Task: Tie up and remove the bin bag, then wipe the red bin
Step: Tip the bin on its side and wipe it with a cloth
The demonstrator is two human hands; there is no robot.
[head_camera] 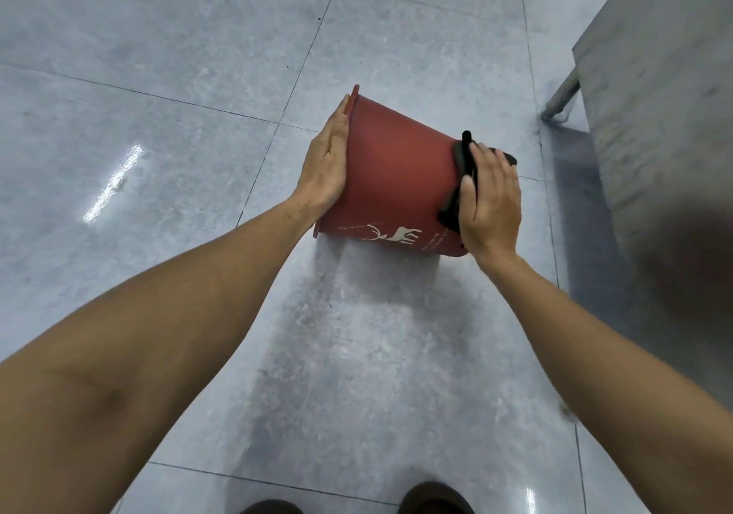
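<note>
The red bin [392, 180] was held on its side in the middle of the frame, above the floor, with its rim to the left and its base to the right. It was a smooth plastic bucket, narrower toward the base, with a white deer figure and small white writing near its lower edge. The left hand [327, 164] lay flat with straight fingers against the rim side. The right hand [490, 200] pressed a dark cloth [462, 164] on the base, fingers mostly straight over it. Around it was wide, glossy grey tile floor [158, 77] with thin dark joints. A grey bench [654, 97] with a metal leg [561, 97] stood at the upper right. Two dark shoe tips [434, 499] showed at the bottom edge.
</note>
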